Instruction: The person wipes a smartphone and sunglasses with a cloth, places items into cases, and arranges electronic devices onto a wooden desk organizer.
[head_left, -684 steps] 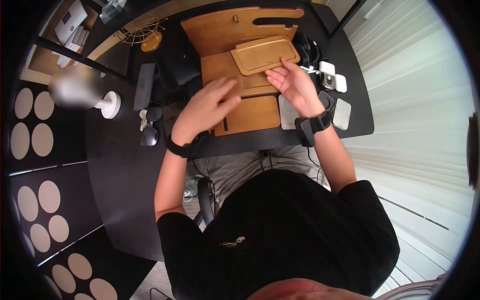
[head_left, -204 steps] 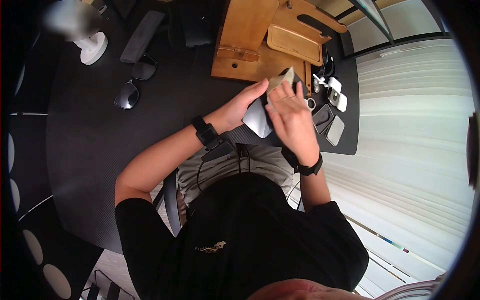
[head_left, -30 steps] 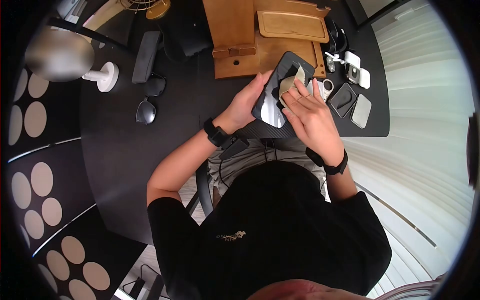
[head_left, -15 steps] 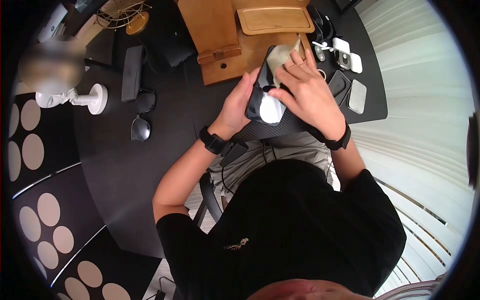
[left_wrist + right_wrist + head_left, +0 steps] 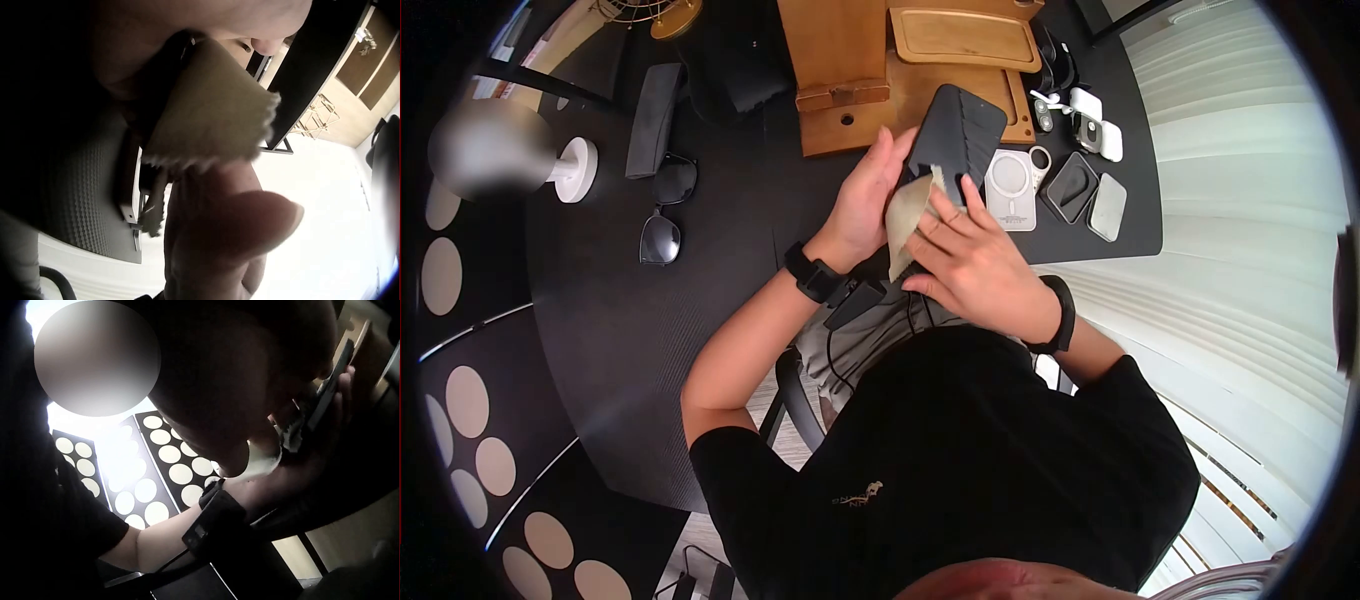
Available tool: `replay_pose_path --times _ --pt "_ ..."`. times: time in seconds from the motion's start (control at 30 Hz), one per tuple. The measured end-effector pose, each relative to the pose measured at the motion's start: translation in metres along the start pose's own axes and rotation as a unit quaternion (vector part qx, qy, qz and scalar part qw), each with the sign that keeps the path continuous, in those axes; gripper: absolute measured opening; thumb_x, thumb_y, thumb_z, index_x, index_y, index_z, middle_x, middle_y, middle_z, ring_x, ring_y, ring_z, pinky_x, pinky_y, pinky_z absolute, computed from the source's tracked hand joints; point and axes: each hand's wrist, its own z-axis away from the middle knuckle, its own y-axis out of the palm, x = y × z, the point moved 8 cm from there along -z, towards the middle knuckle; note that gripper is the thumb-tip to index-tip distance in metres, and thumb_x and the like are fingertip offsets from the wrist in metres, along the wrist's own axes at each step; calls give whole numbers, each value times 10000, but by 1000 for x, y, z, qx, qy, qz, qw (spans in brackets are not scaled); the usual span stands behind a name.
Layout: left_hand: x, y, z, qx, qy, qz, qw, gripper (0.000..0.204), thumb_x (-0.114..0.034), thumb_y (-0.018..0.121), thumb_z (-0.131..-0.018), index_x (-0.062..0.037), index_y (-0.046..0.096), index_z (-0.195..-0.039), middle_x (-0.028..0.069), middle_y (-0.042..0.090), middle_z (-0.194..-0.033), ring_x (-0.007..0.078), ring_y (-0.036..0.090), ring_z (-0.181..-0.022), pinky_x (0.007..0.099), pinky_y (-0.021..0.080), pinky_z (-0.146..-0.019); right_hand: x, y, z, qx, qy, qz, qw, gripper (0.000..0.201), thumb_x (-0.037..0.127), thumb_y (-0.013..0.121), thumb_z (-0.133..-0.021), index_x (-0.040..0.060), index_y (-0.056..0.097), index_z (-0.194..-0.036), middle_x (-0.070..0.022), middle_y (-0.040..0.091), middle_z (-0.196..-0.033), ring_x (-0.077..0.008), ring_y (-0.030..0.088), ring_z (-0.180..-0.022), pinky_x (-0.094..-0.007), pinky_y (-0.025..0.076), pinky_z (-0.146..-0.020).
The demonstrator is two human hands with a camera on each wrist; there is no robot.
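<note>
My left hand point(image 5: 862, 205) holds a black smartphone point(image 5: 956, 125) along its left side, thumb up beside the edge and fingers hidden beneath. Over the phone's lower end lies a beige cloth point(image 5: 908, 225) with a zigzag edge. The fingers of my right hand point(image 5: 985, 268) hold this cloth against the phone, the thumb below them. In the left wrist view the cloth point(image 5: 212, 106) hangs in front of the right hand point(image 5: 219, 231). The right wrist view shows the phone point(image 5: 331, 384) edge-on in the left hand's fingers.
Behind the phone stands a wooden desk stand point(image 5: 835, 60) with a wooden tray point(image 5: 965, 38). To the right lie a white magnetic pad point(image 5: 1010, 190), a ring point(image 5: 1040, 158), a dark open case point(image 5: 1072, 188) and white earbud cases point(image 5: 1086, 103). Sunglasses point(image 5: 662, 235) lie at left.
Half a second ago the cloth was at the phone's upper end; the right hand has drawn it down to the lower end. At 22.8 s ago the hands held neither phone nor cloth.
</note>
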Motion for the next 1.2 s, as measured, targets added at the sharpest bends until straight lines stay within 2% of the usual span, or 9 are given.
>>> replay_pose_path --times 0.17,0.3,0.37,0.53,0.7,0.73,0.77,0.97,1.2 --pt "1 3 -4 32 11 87 996 730 -562 289 -1083 18 344 -1523 129 500 -1475 210 498 -1334 359 372 -1140 -14 -5 13 16 13 5 1000 406 320 740 -856 20 665 -1119 -127 623 -1170 -362 506 -1321 -592 254 -1191" --pt "0 6 -3 18 0 91 996 737 -568 291 -1080 17 334 -1526 129 505 -1466 214 501 -1334 370 377 -1140 -40 -22 12 -5 57 21 998 438 307 752 -844 -6 655 -1134 -160 620 -1152 -384 527 -1288 -598 263 -1185" --pt "2 6 -3 37 -4 51 998 774 -587 219 -1077 14 280 -1561 130 443 -1538 241 448 -1404 390 349 -1167 -55 -28 10 -27 71 58 995 452 340 736 -873 -9 642 -1144 -178 619 -1161 -399 530 -1271 -580 307 -1163" --pt "-1 8 -1 27 0 28 999 756 -579 256 -1078 14 302 -1545 132 481 -1489 227 499 -1344 378 398 -1128 -76 -34 -5 -58 92 73 991 520 357 719 -893 -51 613 -1196 -215 621 -1165 -441 525 -1259 -585 306 -1162" --pt "0 7 -2 38 12 47 998 737 -572 294 -1079 12 333 -1526 123 526 -1434 209 535 -1296 364 421 -1108 -66 -29 -14 -83 87 87 989 538 389 725 -879 -23 621 -1208 -207 620 -1175 -440 516 -1273 -579 306 -1164" --pt "2 3 -2 6 0 43 999 765 -583 252 -1076 19 291 -1547 148 486 -1482 239 503 -1343 382 388 -1137 -61 -27 -15 -82 86 86 989 538 389 725 -879 -23 621 -1208 -207 620 -1175 -440 516 -1273 -579 306 -1164" --pt "5 -2 -2 -26 -12 38 999 794 -594 209 -1073 26 250 -1567 173 446 -1530 268 470 -1389 399 355 -1166 -53 -21 -16 -60 72 70 993 539 398 730 -869 -8 626 -1208 -198 614 -1183 -426 507 -1287 -576 301 -1167" --pt "1 -5 0 -33 -9 -6 999 785 -581 214 -1078 38 283 -1556 159 449 -1533 259 461 -1390 382 339 -1173 -7 5 -5 19 -1 -15 1000 486 333 781 -807 40 644 -1170 -108 602 -1160 -345 519 -1282 -583 259 -1195" --pt "1 -4 -2 -22 -6 63 998 769 -583 267 -1074 22 309 -1548 136 459 -1521 222 465 -1376 371 354 -1159 -21 -8 11 36 5 6 999 481 325 776 -816 28 649 -1173 -122 616 -1134 -346 532 -1272 -591 265 -1189"
